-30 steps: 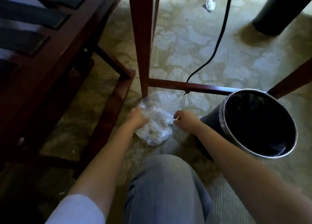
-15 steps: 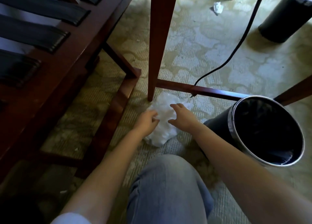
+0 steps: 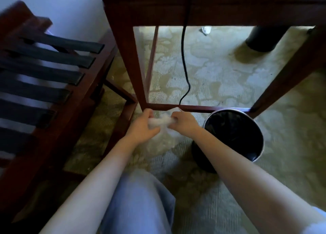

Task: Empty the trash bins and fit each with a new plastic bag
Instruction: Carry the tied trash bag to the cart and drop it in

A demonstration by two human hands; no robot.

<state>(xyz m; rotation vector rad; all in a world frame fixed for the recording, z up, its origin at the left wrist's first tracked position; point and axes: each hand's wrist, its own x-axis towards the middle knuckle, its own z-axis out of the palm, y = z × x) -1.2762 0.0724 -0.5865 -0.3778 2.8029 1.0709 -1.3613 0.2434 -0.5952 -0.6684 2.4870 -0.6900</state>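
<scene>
Person's kneeling on the floor, both hands bunching up the neck of a clear plastic bag (image 3: pixel 163 142). Left hand (image 3: pixel 141 127) is gripping it with fingers (image 3: pixel 147 112) curled tight, and the right hand (image 3: pixel 183 124) is doing the same, fingers (image 3: pixel 173 116) clamped on the top. The bag's bottom is sitting on the patterned carpet (image 3: pixel 220 78), just beside a black trash bin (image 3: pixel 201 157) that's leaning over. A dark wood counter leg (image 3: pixel 130 66) and its crossbar (image 3: pixel 202 108) are standing right behind the hands, with a black cable (image 3: pixel 184 57) hanging down. A strapped luggage rack (image 3: pixel 53 74) is crowding the left. A second bin (image 3: pixel 262 39) and a white scrap (image 3: pixel 206 29) are sitting further back.
</scene>
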